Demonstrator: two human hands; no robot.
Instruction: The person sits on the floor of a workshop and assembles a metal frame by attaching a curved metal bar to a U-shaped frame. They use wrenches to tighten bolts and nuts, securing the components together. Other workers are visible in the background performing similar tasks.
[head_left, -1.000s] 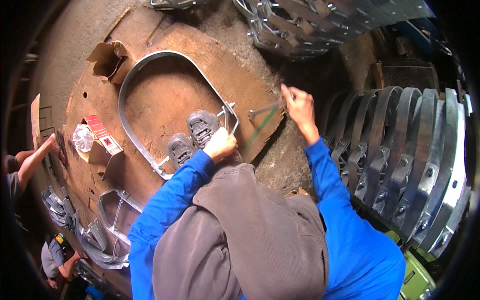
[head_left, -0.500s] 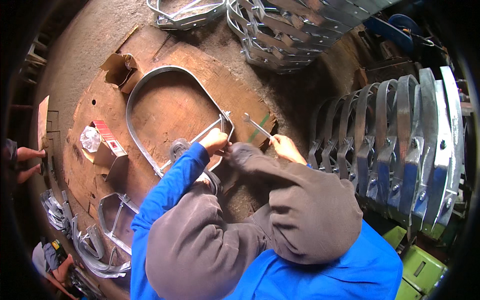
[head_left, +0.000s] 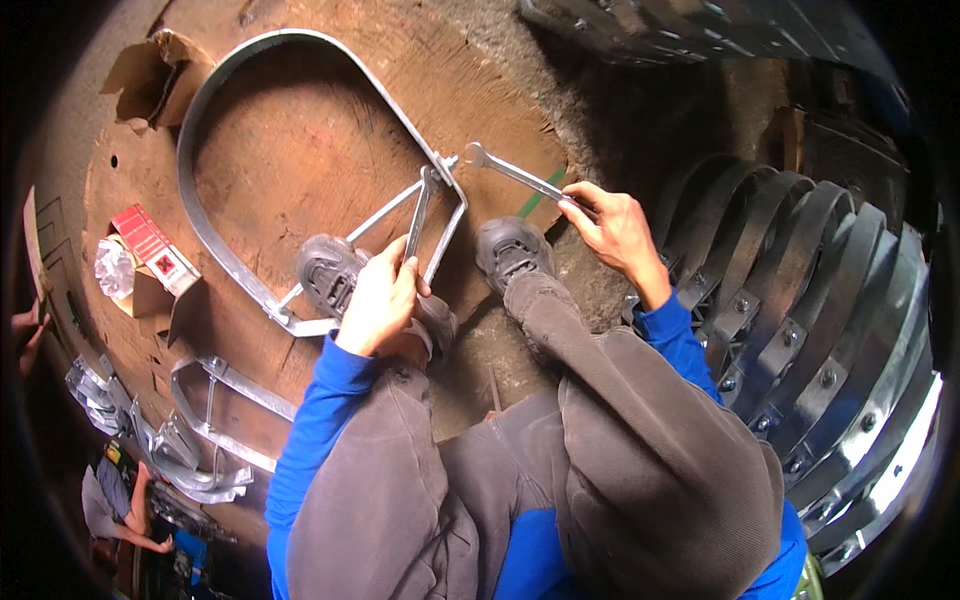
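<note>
A large looped metal band lies on the wooden board, a rod running across its near end. My left hand is closed round a wrench, whose upper end meets the rod's end by the band's inner side. Fingers pinched, my right hand grips a second wrench. Its open jaw is beside the bolt end that sticks out of the band's corner; whether they touch I cannot tell. My left shoe is inside the loop, and my right shoe rests right of it.
Stacked metal bands stand at the right, with more at the top right. On the board are an opened cardboard box and a red-and-white box with clear plastic. Loose brackets lie lower left, near another person.
The wrench in my right hand has come closer to the bolt end. My right leg has swung right, uncovering the shoe. My whole view has shifted, bringing the band nearer.
</note>
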